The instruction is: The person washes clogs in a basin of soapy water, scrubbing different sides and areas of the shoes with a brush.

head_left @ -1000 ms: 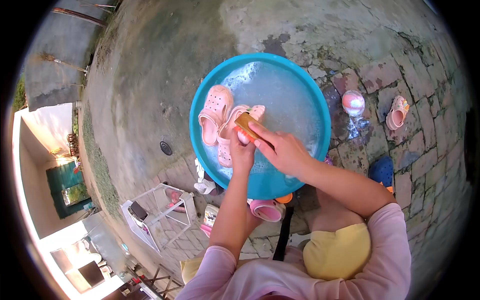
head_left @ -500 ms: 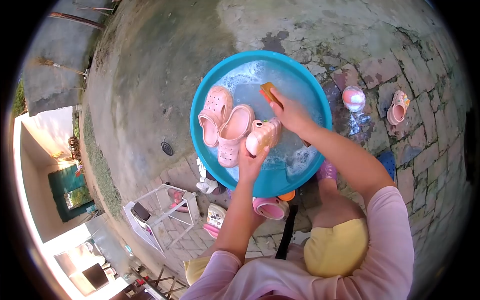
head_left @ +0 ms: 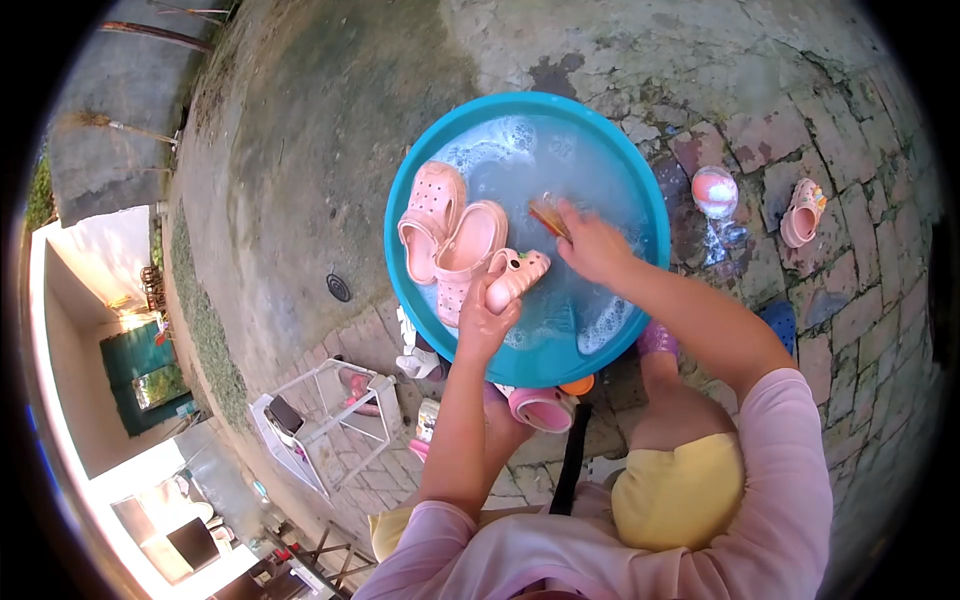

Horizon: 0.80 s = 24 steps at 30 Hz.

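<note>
My left hand [head_left: 487,320] is wrapped round a small pink clog [head_left: 517,277] over the lower middle of a blue basin [head_left: 655,215]. The small clog has a dark spot and a bit of green on it. In my right hand [head_left: 592,243] is a wooden brush [head_left: 549,216], blurred by motion, above the soapy water to the upper right of that clog. Two larger pink clogs, one at the far left [head_left: 436,200] and one beside it [head_left: 472,240], lie side by side in the basin.
On the paving at the right are a pink-and-white round object [head_left: 715,192], a pink clog [head_left: 802,214] and a blue clog [head_left: 779,325]. A pink-edged clog [head_left: 542,409] lies below the basin. A white-framed stand [head_left: 330,420] is at the lower left.
The brush has left the small clog and moved up and right. My left hand has brought the small clog lower and turned it. The two larger clogs stay side by side.
</note>
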Each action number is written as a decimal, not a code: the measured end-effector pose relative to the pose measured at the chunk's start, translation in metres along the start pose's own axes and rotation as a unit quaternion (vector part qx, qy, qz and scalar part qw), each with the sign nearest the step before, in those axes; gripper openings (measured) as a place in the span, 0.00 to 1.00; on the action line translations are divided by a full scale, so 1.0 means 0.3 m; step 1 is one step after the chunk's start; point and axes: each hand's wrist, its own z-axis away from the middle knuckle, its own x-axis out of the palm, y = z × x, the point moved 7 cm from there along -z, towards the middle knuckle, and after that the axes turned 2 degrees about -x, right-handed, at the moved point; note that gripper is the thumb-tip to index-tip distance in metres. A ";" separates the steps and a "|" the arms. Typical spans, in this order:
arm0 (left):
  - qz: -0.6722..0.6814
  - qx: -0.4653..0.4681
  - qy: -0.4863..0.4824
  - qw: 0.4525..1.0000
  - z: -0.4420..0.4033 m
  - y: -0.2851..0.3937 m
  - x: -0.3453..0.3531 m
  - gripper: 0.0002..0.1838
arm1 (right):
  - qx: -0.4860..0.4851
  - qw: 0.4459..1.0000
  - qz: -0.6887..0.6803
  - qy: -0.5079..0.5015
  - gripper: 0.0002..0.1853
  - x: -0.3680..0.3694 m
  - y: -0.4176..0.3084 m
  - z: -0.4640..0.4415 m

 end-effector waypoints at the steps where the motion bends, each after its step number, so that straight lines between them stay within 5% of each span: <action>1: 0.001 -0.002 0.000 1.000 0.006 0.013 -0.011 0.22 | -0.027 0.997 -0.069 0.015 0.25 -0.035 -0.052 0.045; 3: -0.102 -0.156 -0.058 0.981 0.032 -0.029 -0.009 0.22 | -0.072 0.991 -0.103 -0.048 0.25 -0.047 -0.183 0.161; 4: -0.102 -0.158 -0.055 0.981 0.038 -0.065 -0.005 0.22 | -0.075 0.991 -0.103 -0.050 0.25 -0.041 -0.225 0.200; 7: 0.089 -0.176 -0.064 0.978 0.080 -0.130 0.038 0.22 | -0.120 0.980 -0.059 -0.150 0.25 0.047 -0.266 0.226; 9: 0.058 -0.131 -0.019 0.989 0.104 -0.050 0.052 0.22 | -0.036 0.989 -0.132 -0.061 0.23 0.035 -0.163 0.075; 13: 0.262 -0.182 0.048 0.946 0.121 -0.083 0.064 0.20 | -0.107 0.987 -0.076 -0.090 0.20 0.039 -0.268 0.203; 17: 0.156 -0.229 -0.001 0.961 0.137 -0.147 0.115 0.23 | -0.034 0.995 -0.080 -0.047 0.22 0.056 -0.127 0.085; 21: 0.161 -0.130 0.057 0.977 0.105 -0.084 0.052 0.20 | -0.131 0.986 -0.031 -0.104 0.22 0.045 -0.280 0.237; 24: 0.125 -0.162 0.032 0.978 0.099 -0.093 0.096 0.18 | -0.120 0.991 -0.049 -0.035 0.23 0.061 -0.177 0.122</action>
